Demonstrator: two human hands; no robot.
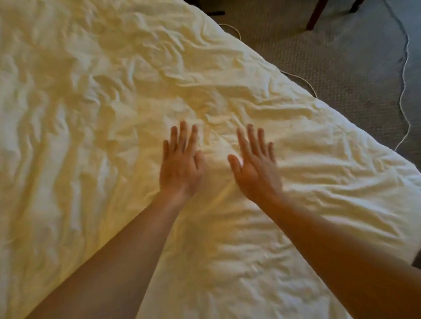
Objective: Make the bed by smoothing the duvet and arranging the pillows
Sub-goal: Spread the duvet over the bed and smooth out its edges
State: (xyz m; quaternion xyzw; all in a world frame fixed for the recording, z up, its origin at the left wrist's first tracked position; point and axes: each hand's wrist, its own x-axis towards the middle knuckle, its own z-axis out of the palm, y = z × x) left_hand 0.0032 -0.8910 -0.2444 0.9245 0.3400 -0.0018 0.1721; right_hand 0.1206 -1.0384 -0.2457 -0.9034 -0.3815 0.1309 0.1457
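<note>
Head view: duvet (106, 115) lengthwise upper-left to lower-right.

The duvet (106, 115) runs off the left, top and bottom edges. Both chair legs (318, 7) are cut off at the top. The right hand (255, 167) is motion-blurred.

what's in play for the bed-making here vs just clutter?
In play: duvet, left hand, right hand, both flat and open on it.

Clutter: white cable on the carpet, dark chair legs. No pillows in view.
</note>
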